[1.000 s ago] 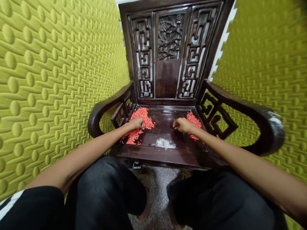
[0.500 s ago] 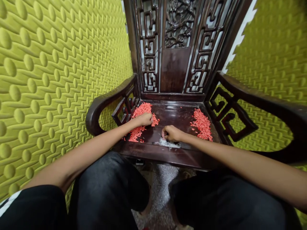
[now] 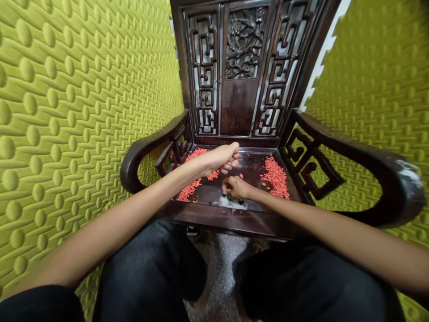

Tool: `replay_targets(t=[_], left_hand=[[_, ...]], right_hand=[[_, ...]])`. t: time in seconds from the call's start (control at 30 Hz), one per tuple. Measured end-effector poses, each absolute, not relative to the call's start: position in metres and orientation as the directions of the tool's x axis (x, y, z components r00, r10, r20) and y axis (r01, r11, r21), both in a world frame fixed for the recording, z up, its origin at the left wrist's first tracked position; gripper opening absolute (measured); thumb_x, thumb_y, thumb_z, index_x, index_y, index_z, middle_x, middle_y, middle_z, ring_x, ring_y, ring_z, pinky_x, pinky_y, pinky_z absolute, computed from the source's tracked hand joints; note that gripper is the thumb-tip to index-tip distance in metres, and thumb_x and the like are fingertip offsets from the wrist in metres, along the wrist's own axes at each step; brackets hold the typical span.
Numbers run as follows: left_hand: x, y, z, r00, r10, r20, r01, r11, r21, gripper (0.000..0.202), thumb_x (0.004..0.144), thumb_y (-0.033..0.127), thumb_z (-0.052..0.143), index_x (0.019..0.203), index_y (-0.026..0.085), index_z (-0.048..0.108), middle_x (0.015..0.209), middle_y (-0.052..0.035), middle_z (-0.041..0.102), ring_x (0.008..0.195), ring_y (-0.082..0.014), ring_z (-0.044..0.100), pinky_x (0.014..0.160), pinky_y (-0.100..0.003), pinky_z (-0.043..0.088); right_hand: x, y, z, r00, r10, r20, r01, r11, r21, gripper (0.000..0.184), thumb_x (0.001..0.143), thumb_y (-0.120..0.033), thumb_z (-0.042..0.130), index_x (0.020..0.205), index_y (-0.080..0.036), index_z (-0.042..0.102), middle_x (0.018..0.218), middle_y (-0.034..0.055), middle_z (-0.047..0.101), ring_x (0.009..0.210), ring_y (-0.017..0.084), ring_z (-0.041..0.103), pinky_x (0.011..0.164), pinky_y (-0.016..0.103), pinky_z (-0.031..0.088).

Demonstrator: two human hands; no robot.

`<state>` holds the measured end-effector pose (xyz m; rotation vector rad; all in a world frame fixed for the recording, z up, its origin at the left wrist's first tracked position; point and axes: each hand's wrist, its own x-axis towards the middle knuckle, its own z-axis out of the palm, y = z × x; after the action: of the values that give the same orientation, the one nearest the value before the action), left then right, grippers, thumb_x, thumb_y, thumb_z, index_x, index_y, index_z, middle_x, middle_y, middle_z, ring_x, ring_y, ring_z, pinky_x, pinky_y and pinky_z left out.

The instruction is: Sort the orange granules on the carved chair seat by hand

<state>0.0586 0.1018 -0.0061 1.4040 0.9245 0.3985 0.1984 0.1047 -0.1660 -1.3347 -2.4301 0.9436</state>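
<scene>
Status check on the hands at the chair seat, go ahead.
Left hand curled, held above the seat. Right hand curled at the white grains. Red-orange grains lie both sides on the dark wooden seat. Left forearm reaches over the left armrest.

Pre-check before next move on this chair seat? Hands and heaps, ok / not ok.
1. Left hand raised off the seat, fingers curled: ok. Holding grains: cannot tell.
2. Right hand down at the edge of the white heap: ok. Anything pinched in its fingers: cannot tell.
3. Hands apart from each other: ok.
4. Left red heap and right red heap separated by bare seat: ok, apart from a few stray grains.
5. White heap free of red grains: cannot tell, too small to see.
</scene>
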Motion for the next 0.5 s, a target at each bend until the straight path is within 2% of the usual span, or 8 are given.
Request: replay_targets(t=[0.1, 0.3, 0.5], left_hand=[[0.059, 0.1, -0.012, 0.614, 0.738, -0.28, 0.246, 0.158, 0.956, 0.024, 0.089, 0.025, 0.043, 0.067, 0.022, 0.037, 0.057, 0.0022, 0.039, 0.046, -0.0087, 0.026, 0.045, -0.026, 0.021], [0.046, 0.109, -0.041, 0.556, 0.798, -0.232, 0.291, 0.075, 0.954, 0.012, 0.083, 0.019, 0.049, 0.073, 0.017, 0.055, 0.069, -0.0027, 0.06, 0.054, -0.0097, 0.05, 0.052, -0.024, 0.037], [0.045, 0.111, -0.057, 0.57, 0.794, -0.209, 0.326, 0.015, 0.945, 0.019, 0.085, 0.013, 0.046, 0.069, 0.016, 0.056, 0.066, -0.0014, 0.061, 0.054, -0.0084, 0.053, 0.053, -0.023, 0.04]], right_hand=[[0.199, 0.101, -0.164, -0.565, 0.816, -0.123, 0.673, 0.369, -0.641, 0.032, 0.066, 0.006, 0.053, 0.081, -0.012, 0.076, 0.072, 0.0019, 0.076, 0.064, 0.011, 0.065, 0.061, 0.017, 0.045], [0.212, 0.095, -0.158, -0.511, 0.852, -0.117, 0.685, 0.321, -0.654, 0.029, 0.072, 0.004, 0.055, 0.081, -0.012, 0.078, 0.076, 0.0043, 0.078, 0.066, 0.012, 0.067, 0.061, 0.017, 0.045], [0.223, 0.098, -0.144, -0.48, 0.871, -0.102, 0.685, 0.3, -0.664, 0.024, 0.076, 0.001, 0.058, 0.08, -0.014, 0.076, 0.075, 0.0028, 0.076, 0.066, 0.012, 0.065, 0.063, 0.019, 0.043]])
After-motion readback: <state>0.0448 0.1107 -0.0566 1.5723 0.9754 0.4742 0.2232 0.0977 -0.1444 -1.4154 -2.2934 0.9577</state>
